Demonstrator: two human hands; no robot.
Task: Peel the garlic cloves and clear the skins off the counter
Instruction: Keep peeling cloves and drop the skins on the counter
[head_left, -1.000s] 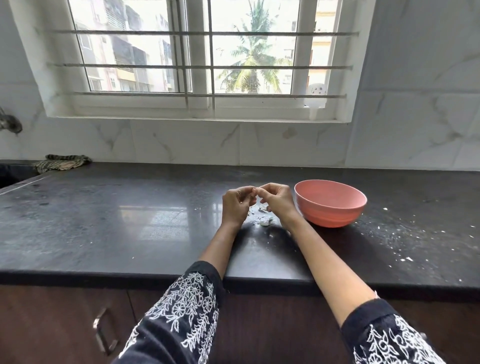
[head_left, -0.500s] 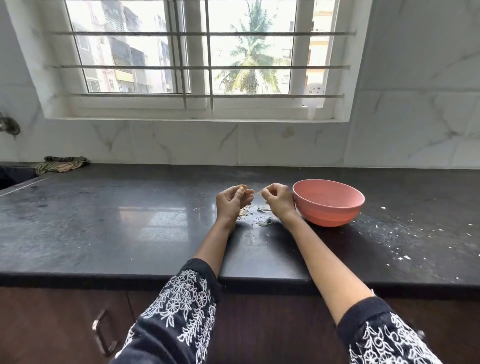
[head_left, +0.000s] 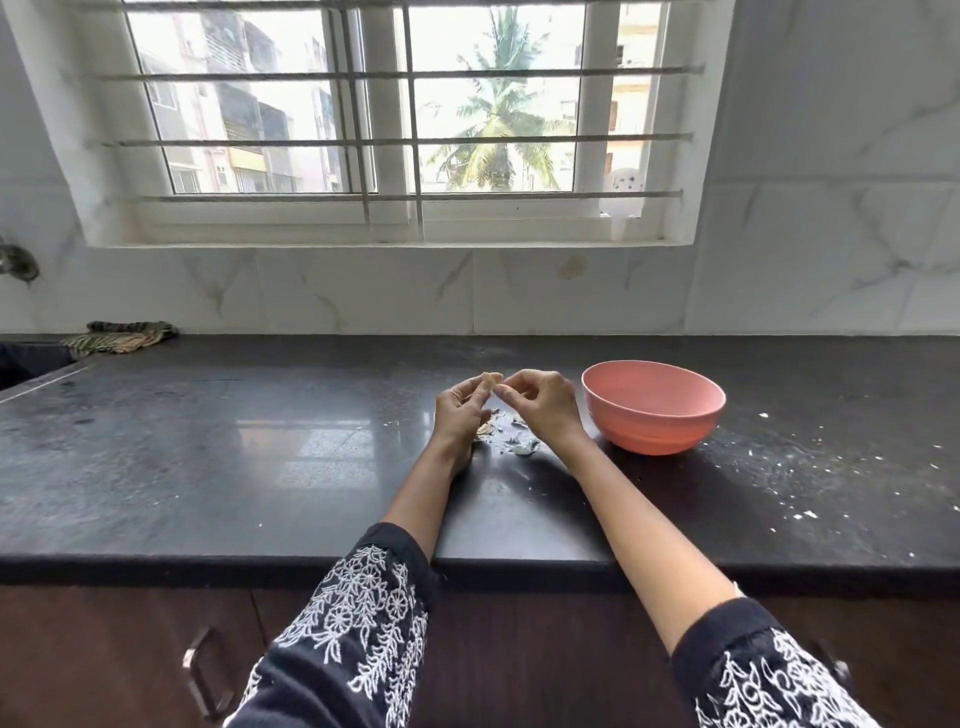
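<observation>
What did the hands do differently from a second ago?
The left hand lifted the garlic clove up on its fingertips, so it now shows. The right hand came back in after pulling away, pinching at the clove's skin. The pink bowl, the skins and the cloth stayed put.

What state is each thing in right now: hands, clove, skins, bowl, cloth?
left hand: raised, pinching the garlic clove
right hand: fingertips pinched at the clove
garlic clove: held above the counter, how far peeled unclear
skins: loose on the counter under the hands
pink bowl: upright, contents hidden
striped cloth: crumpled, far left
</observation>
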